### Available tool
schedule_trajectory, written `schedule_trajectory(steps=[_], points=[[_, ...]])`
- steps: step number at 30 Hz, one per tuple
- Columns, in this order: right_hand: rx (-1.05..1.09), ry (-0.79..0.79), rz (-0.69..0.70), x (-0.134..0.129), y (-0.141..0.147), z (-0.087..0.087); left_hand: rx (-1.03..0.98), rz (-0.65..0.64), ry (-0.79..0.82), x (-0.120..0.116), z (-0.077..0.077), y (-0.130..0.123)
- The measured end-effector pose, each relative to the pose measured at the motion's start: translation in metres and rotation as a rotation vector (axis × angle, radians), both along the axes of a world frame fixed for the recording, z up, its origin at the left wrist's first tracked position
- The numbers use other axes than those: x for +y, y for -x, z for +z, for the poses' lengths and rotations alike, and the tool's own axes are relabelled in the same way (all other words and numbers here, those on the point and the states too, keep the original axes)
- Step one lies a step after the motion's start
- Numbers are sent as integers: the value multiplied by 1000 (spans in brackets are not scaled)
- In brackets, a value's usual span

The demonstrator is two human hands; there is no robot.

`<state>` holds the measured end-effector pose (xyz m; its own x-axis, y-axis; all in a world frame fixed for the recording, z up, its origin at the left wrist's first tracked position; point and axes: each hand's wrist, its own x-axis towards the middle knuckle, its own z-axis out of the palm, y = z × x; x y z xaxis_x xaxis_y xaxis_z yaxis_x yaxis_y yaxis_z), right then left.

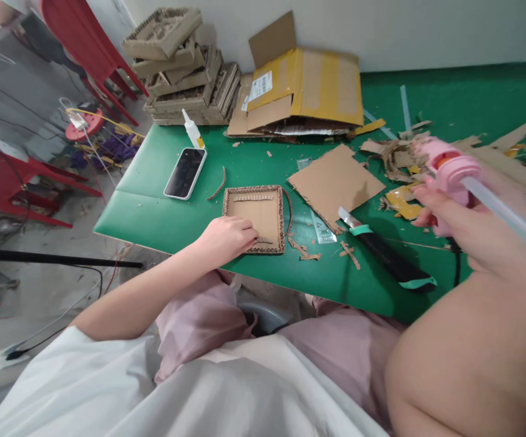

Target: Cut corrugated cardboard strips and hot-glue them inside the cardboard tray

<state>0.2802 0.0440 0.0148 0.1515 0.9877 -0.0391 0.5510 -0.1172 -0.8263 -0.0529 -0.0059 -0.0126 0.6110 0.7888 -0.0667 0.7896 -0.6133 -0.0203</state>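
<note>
A shallow square cardboard tray [281, 206] with corrugated edging lies near the table's front edge. My left hand [235, 235] is over its lower left part, fingers closed on a thin cardboard strip [263, 241] at the tray's near side. Another corrugated strip [252, 198] lies along the far side inside. Raised at the right, my right hand [449, 209] is wrapped round a pink hot glue gun [457, 170]. A clear glue stick [509, 209] sticks out of the gun's back. A black and green utility knife [385, 255] lies between the tray and this hand.
A square cardboard sheet [336, 185] overlaps a clear ruler [323, 229]. Cardboard scraps [399, 158] litter the right side. At the back are a yellow-taped box [327, 85] and stacked cardboard trays [185, 79]. A phone [185, 174] and white bottle [192, 130] are at left.
</note>
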Motion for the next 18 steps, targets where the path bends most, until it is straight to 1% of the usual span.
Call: schedule_trajectory(steps=[3, 6, 8, 9, 11, 13, 14, 16, 17, 18], points=[[170, 36, -17, 0, 0, -1, -57, 29, -49, 4, -2, 3], [400, 24, 4, -5, 0, 8, -131, 47, -31, 9, -2, 9], [531, 25, 22, -9, -2, 14, -256, 111, 23, 11, 2, 12], [581, 20, 54, -11, -4, 16, -358, 169, 71, 11, 5, 12], [651, -15, 161, -14, -10, 19, -642, 330, 218, 12, 14, 10], [697, -27, 295, -15, -14, 20, -1031, 507, 391, 12, 23, 2], [713, -18, 363, -15, -15, 20, -1254, 567, 480, 12, 27, -4], [750, -5, 462, -17, -14, 20, -1674, 610, 675, 13, 32, -20], [774, -1, 498, -18, -12, 21, -1825, 609, 767, 13, 33, -29], [796, -2, 524, -20, -10, 22, -1936, 600, 836, 14, 34, -39]])
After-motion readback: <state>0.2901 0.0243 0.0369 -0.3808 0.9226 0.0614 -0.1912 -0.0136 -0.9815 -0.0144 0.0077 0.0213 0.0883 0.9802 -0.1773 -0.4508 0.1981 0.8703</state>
